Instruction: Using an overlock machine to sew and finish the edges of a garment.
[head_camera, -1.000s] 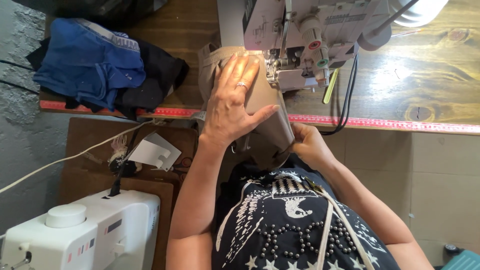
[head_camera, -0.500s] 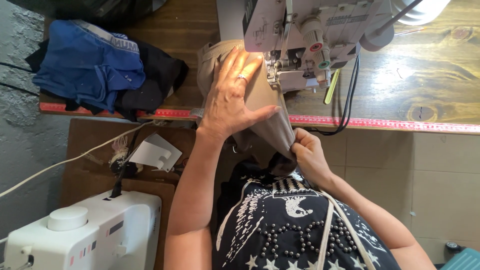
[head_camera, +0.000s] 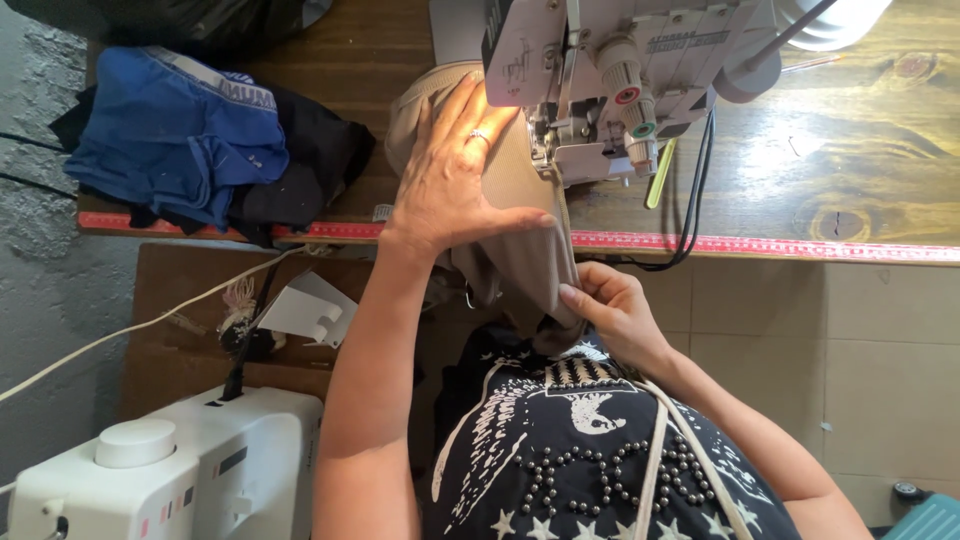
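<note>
**Fabric runs from lap to needle, one hand at each end**

Lengthwise, the beige fabric (head_camera: 520, 250) lies along a line from the person's lap up onto the wooden table (head_camera: 860, 170) and under the front of the serger (head_camera: 610, 90). Its long axis points away from the body, toward the machine.

Left hand (head_camera: 455, 175) lies flat on the upper part of the fabric, fingers spread and extended, thumb stretched out to the right; the fingertips sit just beside the machine's foot area, so this hand is the nearer one to the needle. A ring shows on one finger. Right hand (head_camera: 610, 305) is lower, below the table's edge, fingers pinched together on the near end of the fabric, which bunches there against the dark printed shirt.

Count: one beige piece in hand, two hands on it, one serger on the table, one white sewing machine (head_camera: 170, 480) at lower left. One pile of blue and dark garments (head_camera: 190, 140) rests well apart at the table's left end. One red measuring strip (head_camera: 800, 246) runs along the table's front edge.
</note>
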